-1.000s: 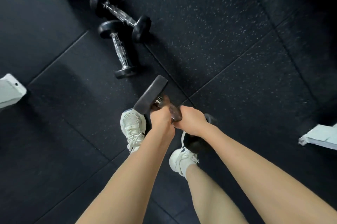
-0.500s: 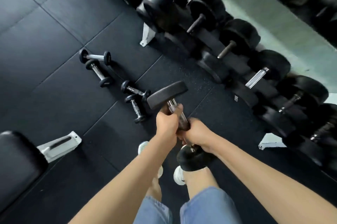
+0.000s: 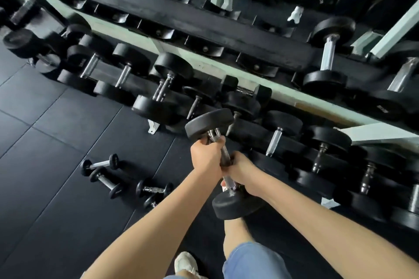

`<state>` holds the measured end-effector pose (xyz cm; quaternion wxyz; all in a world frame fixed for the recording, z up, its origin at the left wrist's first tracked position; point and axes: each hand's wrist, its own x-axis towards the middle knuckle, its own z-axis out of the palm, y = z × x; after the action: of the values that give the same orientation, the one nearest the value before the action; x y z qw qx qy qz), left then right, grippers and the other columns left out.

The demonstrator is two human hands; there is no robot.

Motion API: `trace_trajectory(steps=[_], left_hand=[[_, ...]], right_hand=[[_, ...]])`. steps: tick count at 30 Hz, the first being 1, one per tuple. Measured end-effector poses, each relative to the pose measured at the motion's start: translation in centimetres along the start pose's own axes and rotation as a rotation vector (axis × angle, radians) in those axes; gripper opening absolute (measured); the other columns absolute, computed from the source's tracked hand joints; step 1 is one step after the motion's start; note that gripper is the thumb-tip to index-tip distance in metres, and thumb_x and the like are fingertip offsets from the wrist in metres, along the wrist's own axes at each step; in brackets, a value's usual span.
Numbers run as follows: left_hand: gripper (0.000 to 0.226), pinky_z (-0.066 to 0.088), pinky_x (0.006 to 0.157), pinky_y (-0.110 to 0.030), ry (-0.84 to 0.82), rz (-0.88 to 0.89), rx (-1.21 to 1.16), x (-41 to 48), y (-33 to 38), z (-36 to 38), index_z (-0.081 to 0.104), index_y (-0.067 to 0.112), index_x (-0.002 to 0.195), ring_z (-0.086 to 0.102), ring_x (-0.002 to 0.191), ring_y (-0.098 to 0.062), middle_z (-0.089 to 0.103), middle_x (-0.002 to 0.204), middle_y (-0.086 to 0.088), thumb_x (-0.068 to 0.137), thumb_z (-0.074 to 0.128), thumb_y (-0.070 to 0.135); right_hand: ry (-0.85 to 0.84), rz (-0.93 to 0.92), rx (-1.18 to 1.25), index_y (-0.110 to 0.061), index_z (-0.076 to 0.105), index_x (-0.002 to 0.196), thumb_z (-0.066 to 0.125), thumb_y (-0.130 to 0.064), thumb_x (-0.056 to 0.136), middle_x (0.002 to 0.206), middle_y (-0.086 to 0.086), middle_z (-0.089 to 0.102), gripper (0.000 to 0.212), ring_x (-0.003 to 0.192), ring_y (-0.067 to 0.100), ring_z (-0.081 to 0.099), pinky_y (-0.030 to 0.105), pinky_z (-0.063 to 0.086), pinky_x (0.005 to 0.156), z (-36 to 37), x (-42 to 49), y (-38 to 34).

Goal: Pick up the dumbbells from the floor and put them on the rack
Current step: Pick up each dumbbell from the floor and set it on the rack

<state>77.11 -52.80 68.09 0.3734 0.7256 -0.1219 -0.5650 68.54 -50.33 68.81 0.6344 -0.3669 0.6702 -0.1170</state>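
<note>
**Held dumbbell.** The black-headed dumbbell [image 3: 224, 154] is at the centre of the frame, clear of the floor [image 3: 56, 131] and carried by both hands. Its chrome handle is tilted. One head points to the upper left, toward the rack [image 3: 204, 27]. The other head hangs at the lower right, above the person's knee.

**Left hand.** The left hand [image 3: 207, 157] is wrapped around the upper part of the handle, just below the upper head. The fingers are curled around the bar and the thumb lies across it.

**Right hand.** The right hand [image 3: 243, 171] is closed around the lower part of the handle, just above the lower head. It touches the left hand. Its fingertips are hidden behind the bar.

**Rack.** The rack runs diagonally from the upper left to the right edge of the frame. Its upper tier carries a row of black cradles, with one large dumbbell [image 3: 328, 54] at the right. The lower tier holds a line of racked dumbbells [image 3: 163, 88]. The upper head of the held dumbbell overlaps this line in the view. Contact cannot be determined.

**Floor.** Four small dumbbells [image 3: 106, 182] lie on the dark mat at the lower left of centre, left of the left forearm and well apart from the hands. A white shoe [image 3: 184, 264] and blue shorts [image 3: 251, 260] are at the bottom edge.
</note>
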Motion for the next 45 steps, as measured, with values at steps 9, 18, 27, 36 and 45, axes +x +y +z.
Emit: trace_trajectory(steps=[9, 18, 27, 36, 45], left_hand=[[0.009, 0.052, 0.084, -0.036, -0.038, 0.023, 0.04, 3.6, 10.5, 13.2, 0.065, 0.013, 0.08, 0.064, 0.082, -0.023, 0.064, 0.074, 0.001, 0.078, 0.073, 0.01], [0.015, 0.051, 0.077, -0.028, -0.078, 0.135, 0.176, 8.4, 18.3, 22.8, 0.061, 0.014, 0.07, 0.062, 0.074, -0.021, 0.06, 0.066, 0.003, 0.075, 0.075, 0.01], [0.012, 0.053, 0.076, -0.029, -0.18, 0.151, 0.393, 14.7, 23.3, 29.5, 0.063, 0.012, 0.076, 0.066, 0.079, -0.026, 0.066, 0.073, -0.005, 0.077, 0.074, 0.017], [0.02, 0.045, 0.075, -0.025, -0.305, 0.128, 0.533, 20.8, 26.9, 34.3, 0.068, 0.007, 0.096, 0.062, 0.081, -0.02, 0.065, 0.085, -0.003, 0.08, 0.072, 0.019], [0.013, 0.043, 0.064, -0.022, -0.382, 0.183, 0.679, 22.6, 26.1, 35.3, 0.066, 0.016, 0.08, 0.061, 0.073, -0.015, 0.061, 0.066, 0.009, 0.077, 0.074, 0.025]], right_hand=[[0.036, -0.005, 0.116, -0.008, 0.045, 0.113, 0.061, -0.001, 0.086, 0.101, 0.013, 0.063, 0.033, 0.074, 0.024, 0.063, 0.024, 0.05, 0.049, -12.5, 6.7, -8.5], [0.146, -0.143, 0.308, 0.0, 0.057, 0.077, 0.061, 0.003, 0.075, 0.058, 0.004, 0.054, 0.005, 0.048, 0.012, 0.051, 0.026, 0.045, 0.054, -19.3, 13.4, -14.5], [0.301, 0.001, 0.421, 0.005, 0.052, 0.11, 0.06, 0.002, 0.074, 0.086, 0.017, 0.062, 0.037, 0.064, 0.023, 0.061, 0.032, 0.053, 0.055, -23.1, 21.3, -18.3], [0.418, 0.119, 0.51, 0.002, 0.049, 0.113, 0.058, 0.0, 0.082, 0.099, 0.022, 0.063, 0.033, 0.07, 0.026, 0.062, 0.014, 0.036, 0.032, -25.7, 27.2, -22.0], [0.458, 0.147, 0.567, 0.001, 0.049, 0.103, 0.06, 0.002, 0.08, 0.079, 0.011, 0.059, 0.025, 0.062, 0.019, 0.056, 0.027, 0.044, 0.052, -26.0, 28.3, -22.0]])
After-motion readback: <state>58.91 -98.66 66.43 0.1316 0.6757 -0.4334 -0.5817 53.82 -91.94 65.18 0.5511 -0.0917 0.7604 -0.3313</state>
